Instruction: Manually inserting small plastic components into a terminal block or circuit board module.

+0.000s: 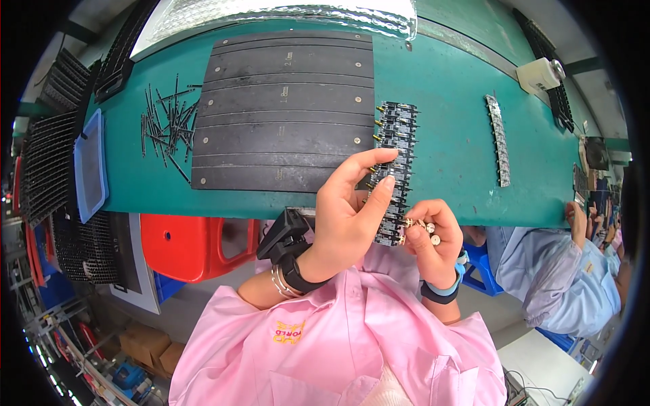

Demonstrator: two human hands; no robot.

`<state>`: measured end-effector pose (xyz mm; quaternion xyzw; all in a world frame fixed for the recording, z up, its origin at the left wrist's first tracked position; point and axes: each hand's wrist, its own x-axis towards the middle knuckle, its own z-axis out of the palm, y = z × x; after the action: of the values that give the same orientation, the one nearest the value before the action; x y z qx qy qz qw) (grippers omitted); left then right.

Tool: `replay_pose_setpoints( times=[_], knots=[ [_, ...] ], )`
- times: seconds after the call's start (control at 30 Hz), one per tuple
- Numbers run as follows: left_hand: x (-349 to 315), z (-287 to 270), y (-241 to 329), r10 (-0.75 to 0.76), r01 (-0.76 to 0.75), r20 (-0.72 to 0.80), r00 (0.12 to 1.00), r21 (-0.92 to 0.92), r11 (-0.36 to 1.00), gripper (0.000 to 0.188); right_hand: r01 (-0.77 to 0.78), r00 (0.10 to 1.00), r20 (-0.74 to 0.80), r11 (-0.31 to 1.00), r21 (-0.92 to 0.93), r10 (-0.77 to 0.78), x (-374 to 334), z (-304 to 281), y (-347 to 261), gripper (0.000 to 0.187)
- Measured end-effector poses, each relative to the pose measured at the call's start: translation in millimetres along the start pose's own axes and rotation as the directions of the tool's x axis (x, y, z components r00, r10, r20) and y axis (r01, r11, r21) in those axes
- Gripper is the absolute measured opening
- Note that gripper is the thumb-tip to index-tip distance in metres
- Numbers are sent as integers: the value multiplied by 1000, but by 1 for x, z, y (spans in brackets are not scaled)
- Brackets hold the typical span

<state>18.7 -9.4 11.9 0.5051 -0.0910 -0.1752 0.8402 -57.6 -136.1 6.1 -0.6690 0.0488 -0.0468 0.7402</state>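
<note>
My left hand point(349, 206) grips a long, narrow strip of small black circuit boards point(399, 128) between thumb and fingers. The strip stands out over the table's near edge, with short brass-coloured pins along its left side. At the strip's lower end, my right hand point(439, 247) is closed around several small, round, pale parts with short stems point(435, 239). One of these parts is at the strip's right edge by my fingertips; whether it is seated there I cannot tell.
A black plate with grooves point(284, 88) lies on the green table point(447, 169). Left of it is a heap of thin black sticks point(169, 125). Another board strip point(498, 139) and a white bottle point(539, 74) are rightward. A blue tray point(84, 169) and red stool point(179, 247) flank the left. Another person point(565, 277) sits right.
</note>
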Motion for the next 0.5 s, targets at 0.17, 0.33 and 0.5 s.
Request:
replay_pose_setpoints(
  times=[0.17,0.33,0.5],
  knots=[
    [0,0,2,1,-1,15,1000,-6,1000,27,38,999,-19,999,33,-37,0,2,1,17],
    [0,0,4,-25,26,20,999,-33,999,27,32,999,-9,994,102,-31,2,2,3,15],
    [0,2,-1,-18,18,5,1000,-40,999,26,67,996,50,991,118,-73,5,-4,8,14]
  ],
)
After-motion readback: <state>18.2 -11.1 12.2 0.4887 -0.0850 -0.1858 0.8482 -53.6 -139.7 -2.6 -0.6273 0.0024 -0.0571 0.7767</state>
